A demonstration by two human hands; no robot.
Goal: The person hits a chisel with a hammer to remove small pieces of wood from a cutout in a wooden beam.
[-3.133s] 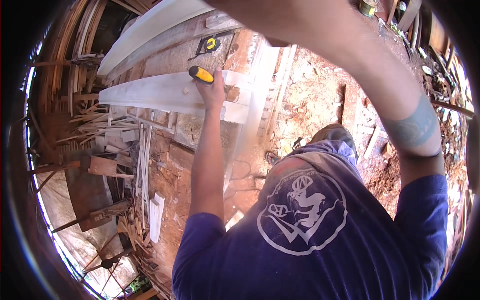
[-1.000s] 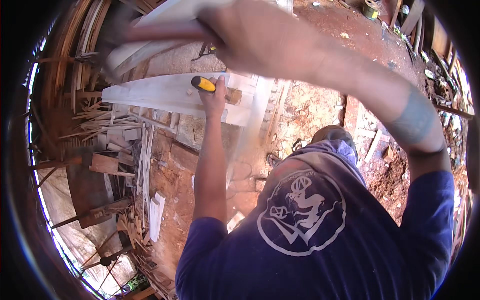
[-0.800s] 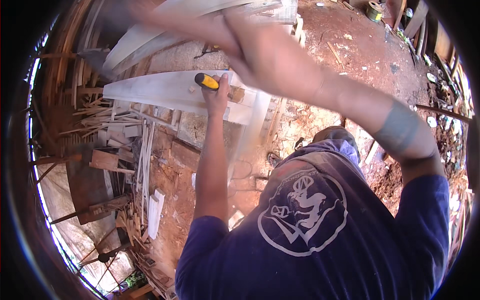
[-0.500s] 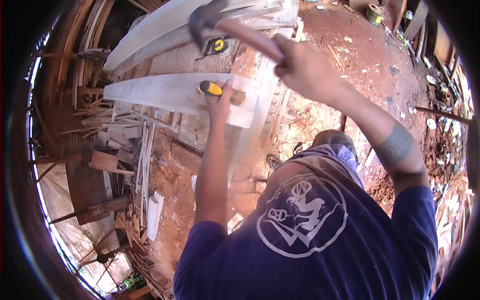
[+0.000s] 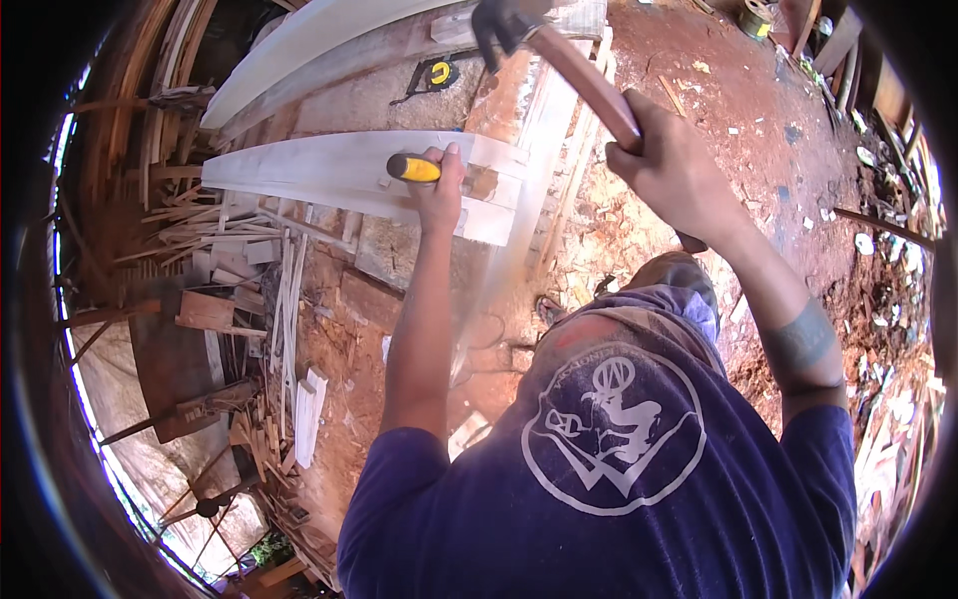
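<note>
A pale, tapering board (image 5: 299,165) stretches from the left; over it, a yellow-and-black tool handle (image 5: 417,168) sits gripped in your left hand (image 5: 440,200). Beyond lies a tape measure (image 5: 439,73); rightward, your right hand (image 5: 677,168) clasps a hammer (image 5: 584,85) by its brown handle.

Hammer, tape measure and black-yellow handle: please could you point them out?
Hammer (image 5: 587,89), head view, on the brown shaft.
Tape measure (image 5: 440,73), head view, on the yellow face.
Black-yellow handle (image 5: 419,170), head view, on the yellow side.
</note>
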